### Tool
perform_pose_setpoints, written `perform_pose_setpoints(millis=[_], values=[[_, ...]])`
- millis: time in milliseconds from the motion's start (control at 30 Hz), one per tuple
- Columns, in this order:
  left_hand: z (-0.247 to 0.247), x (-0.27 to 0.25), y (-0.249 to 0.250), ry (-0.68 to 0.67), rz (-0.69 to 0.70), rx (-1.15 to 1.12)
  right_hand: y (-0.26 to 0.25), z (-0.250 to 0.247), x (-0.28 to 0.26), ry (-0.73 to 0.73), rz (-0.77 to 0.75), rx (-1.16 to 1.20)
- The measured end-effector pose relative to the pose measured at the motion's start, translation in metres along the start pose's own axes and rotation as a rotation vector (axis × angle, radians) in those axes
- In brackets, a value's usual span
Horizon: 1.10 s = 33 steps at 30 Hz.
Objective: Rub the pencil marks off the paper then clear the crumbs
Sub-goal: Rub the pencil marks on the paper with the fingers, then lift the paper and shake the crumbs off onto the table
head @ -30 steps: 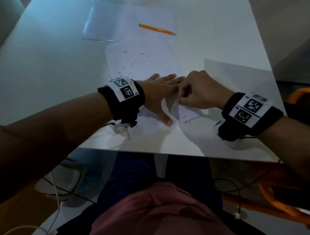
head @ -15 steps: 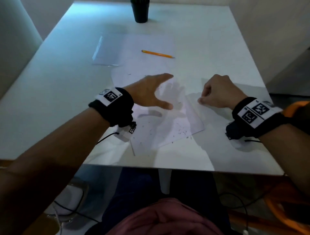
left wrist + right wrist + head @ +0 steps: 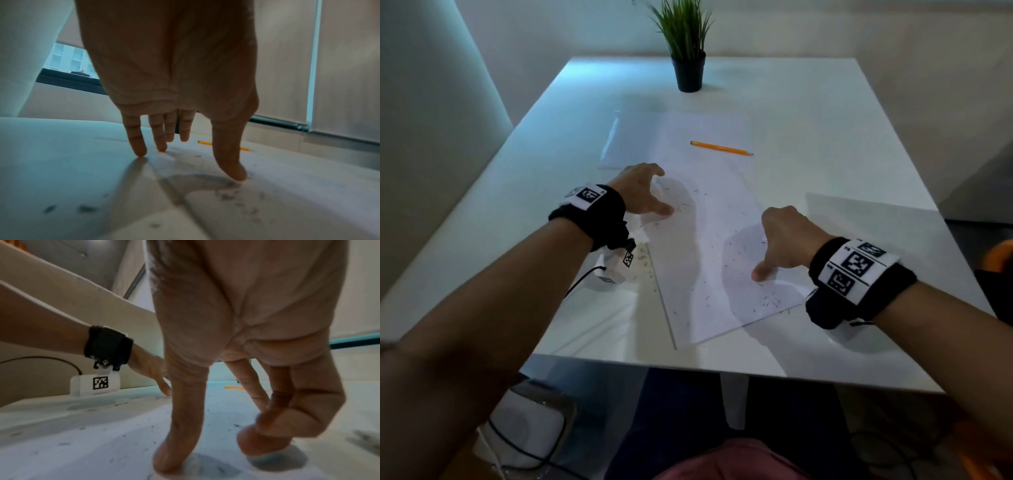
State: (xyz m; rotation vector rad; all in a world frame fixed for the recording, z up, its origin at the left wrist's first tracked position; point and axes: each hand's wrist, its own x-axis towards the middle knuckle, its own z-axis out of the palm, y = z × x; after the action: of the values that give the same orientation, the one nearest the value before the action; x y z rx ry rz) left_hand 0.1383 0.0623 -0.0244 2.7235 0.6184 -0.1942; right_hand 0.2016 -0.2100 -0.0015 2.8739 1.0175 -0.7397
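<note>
Here, both hands rest on a crumb-strewn paper at the desk's near edge.

The left hand (image 3: 640, 192), its grip spread with straight fingers (image 3: 136, 142), touches the paper's (image 3: 722, 246) left edge with its fingertips. The right hand (image 3: 784, 236) presses its thumb into the sheet near the near right corner; its other fingers are curled, and whether they pinch anything cannot be told. Dark crumbs (image 3: 768, 303) scatter over the paper. A pencil (image 3: 720, 148) lies beyond, toward the far edge, before a potted plant (image 3: 686, 44).
</note>
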Motion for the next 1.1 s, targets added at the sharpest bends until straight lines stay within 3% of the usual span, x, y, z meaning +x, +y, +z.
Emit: perform_pose_setpoints(millis=[367, 467, 567, 700, 800, 933, 1100], values=[[-0.005, 0.027, -0.013, -0.065, -0.076, -0.046, 0.001, -0.001, 0.003, 0.002, 0.103, 0.008], [-0.005, 0.03, -0.009, -0.009, -0.062, -0.098, 0.002, 0.001, 0.005, 0.004, 0.101, 0.004], [-0.005, 0.031, -0.01, 0.073, -0.082, -0.236, 0.005, 0.003, 0.01, 0.013, 0.089, 0.009], [-0.017, 0.022, -0.019, 0.192, -0.082, -0.599, 0.015, -0.004, 0.022, 0.09, 0.034, 0.118], [-0.037, 0.008, -0.021, 0.264, 0.016, -0.828, 0.022, -0.015, 0.038, 0.179, -0.006, 0.37], [-0.074, -0.012, -0.016, 0.341, 0.193, -0.888, 0.026, -0.024, 0.059, 0.292, -0.081, 0.771], [-0.114, -0.033, 0.0, 0.4, 0.4, -0.935, 0.012, -0.034, 0.071, 0.366, -0.197, 0.961]])
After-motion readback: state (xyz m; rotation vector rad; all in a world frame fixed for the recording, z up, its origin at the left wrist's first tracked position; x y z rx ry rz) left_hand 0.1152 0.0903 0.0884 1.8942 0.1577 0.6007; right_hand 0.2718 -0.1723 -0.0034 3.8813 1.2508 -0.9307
